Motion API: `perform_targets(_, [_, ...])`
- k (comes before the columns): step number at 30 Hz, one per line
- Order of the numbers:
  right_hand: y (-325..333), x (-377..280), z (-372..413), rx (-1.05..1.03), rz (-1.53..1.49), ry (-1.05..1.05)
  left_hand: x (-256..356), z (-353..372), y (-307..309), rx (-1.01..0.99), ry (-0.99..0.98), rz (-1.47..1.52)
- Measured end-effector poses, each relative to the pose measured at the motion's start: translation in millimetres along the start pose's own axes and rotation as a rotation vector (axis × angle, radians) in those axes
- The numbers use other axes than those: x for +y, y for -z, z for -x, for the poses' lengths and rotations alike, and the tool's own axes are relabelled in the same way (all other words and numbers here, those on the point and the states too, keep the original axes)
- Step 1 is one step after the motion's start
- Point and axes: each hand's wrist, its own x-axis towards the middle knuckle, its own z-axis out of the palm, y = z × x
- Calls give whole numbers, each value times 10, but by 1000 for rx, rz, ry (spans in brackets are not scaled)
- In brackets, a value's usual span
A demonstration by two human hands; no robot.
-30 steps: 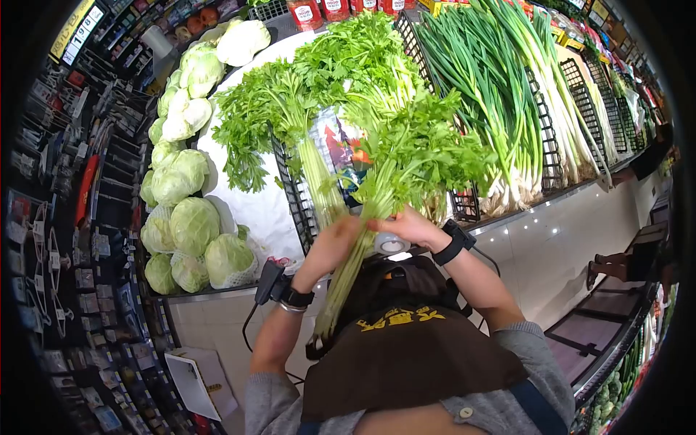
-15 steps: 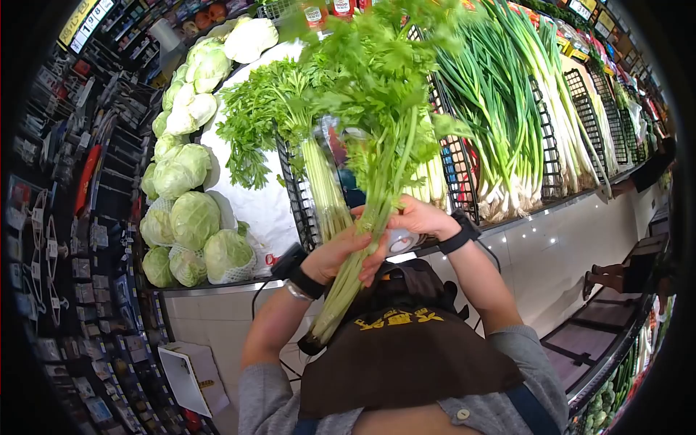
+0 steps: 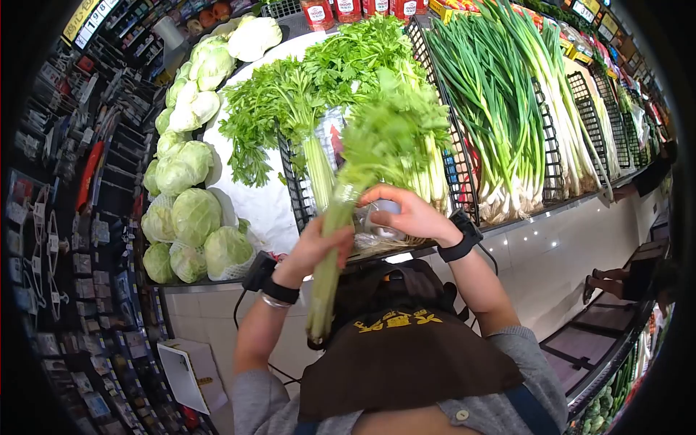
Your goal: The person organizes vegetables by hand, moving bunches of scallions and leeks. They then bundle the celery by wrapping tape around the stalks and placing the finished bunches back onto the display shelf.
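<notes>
My left hand point(image 3: 319, 246) is wrapped round the stalks of a celery bunch point(image 3: 328, 272), whose root end points down toward my apron. Its leaves, blurred by motion, lie over the produce crate. Beside the upper stalks is my right hand point(image 3: 406, 215), with curved fingers near a clear band round the bunch; whether the fingertips grip it cannot be made out. A roll of clear tape or film point(image 3: 384, 217) shows by my right palm. More celery point(image 3: 317, 156) lies in the black crate behind.
Cabbages point(image 3: 196, 217) are stacked at the left. Green onions point(image 3: 500, 123) fill crates at the right, behind black mesh dividers point(image 3: 547, 138). Red-labelled jars point(image 3: 317, 13) stand at the back. Another person's legs point(image 3: 609, 283) show at the far right.
The celery bunch has swung more upright at its root end, and its leafy top has dropped lower. My left hand has moved slightly left; my right fingers have spread somewhat.
</notes>
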Motion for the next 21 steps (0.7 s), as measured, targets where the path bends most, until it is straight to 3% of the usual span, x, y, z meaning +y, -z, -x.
perform_targets(2, [50,-236,-13,-119,-272,-143,59,114,36,-58,-30,146])
perform_targets(5, [-119,-90,-151,-229,-396,21,-273,35,120,-784,52,716])
perform_targets(6, [-147,-30,-174,-295,-467,86,-471,20,96,-788,63,713])
perform_targets(7, [-103,-12,-200,-320,-221,177,-610,22,22,-704,-2,770])
perform_targets(8, [-111,97,-188,-308,-216,178,-664,-7,-10,-622,-68,825])
perform_targets(9, [-147,280,-160,-274,-252,12,-620,-87,82,-658,-69,540])
perform_targets(10, [-150,382,-118,-239,-290,-157,-570,-118,159,-668,-62,540])
perform_targets(11, [-95,346,-72,-138,368,-271,-517,-140,243,-316,-39,215])
perform_targets(12, [-78,302,-87,-129,369,-277,-466,-164,312,36,-19,-109])
perform_targets(14, [-164,189,-206,-111,145,-282,-400,-176,280,130,-113,-113])
perform_targets(15, [-214,103,-272,-81,351,-226,-389,-206,151,254,-299,-512])
perform_targets(16, [-208,99,-256,-76,352,-227,-357,-240,38,374,-490,-910])
perform_targets(17, [-195,91,-251,-68,415,-46,-267,-297,-25,381,-705,-962])
perform_targets(18, [-179,83,-263,-60,476,139,-200,-307,12,382,-713,-966])
perform_targets(20, [-68,-81,-270,-141,317,119,-40,-242,85,19,-138,21])
perform_targets(21, [-33,-135,-266,-68,266,122,64,-242,31,-14,-159,87])
